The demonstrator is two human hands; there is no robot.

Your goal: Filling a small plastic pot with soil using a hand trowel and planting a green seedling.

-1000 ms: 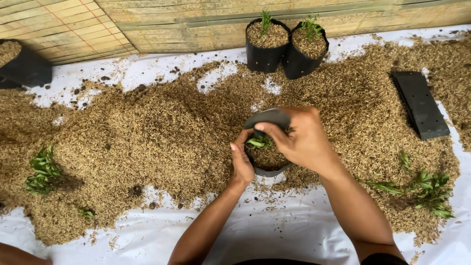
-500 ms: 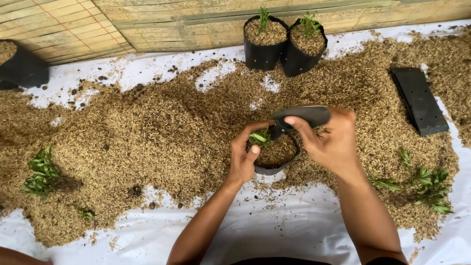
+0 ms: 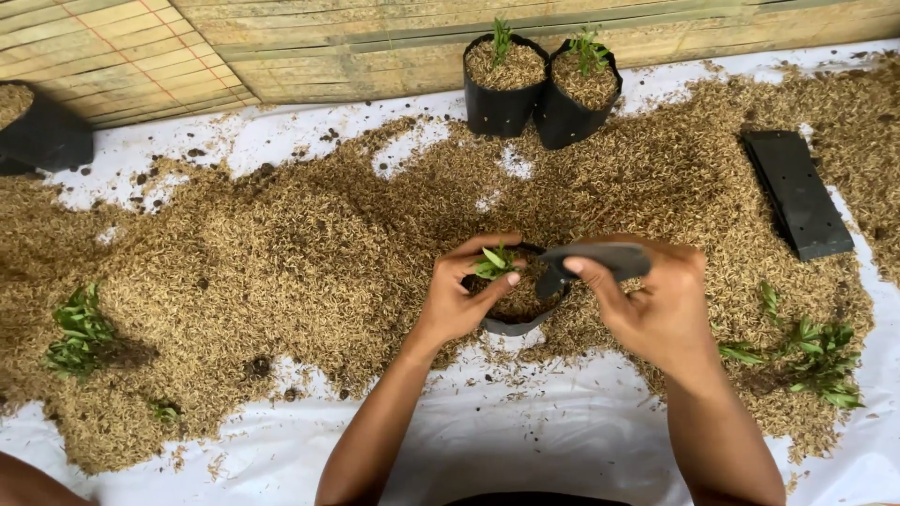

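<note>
Bag in hand: small black grow bag, husk-filled, seedling upright inside, lying on the husk pile
Left hand: fingers closed round the seedling's stem
Right hand: pinching the bag's rim
Behind: two filled bags with seedlings
Right: flat empty bags, loose seedlings

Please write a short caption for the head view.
Left hand steadies a seedling in a black grow bag; right hand pinches its rim.
</note>
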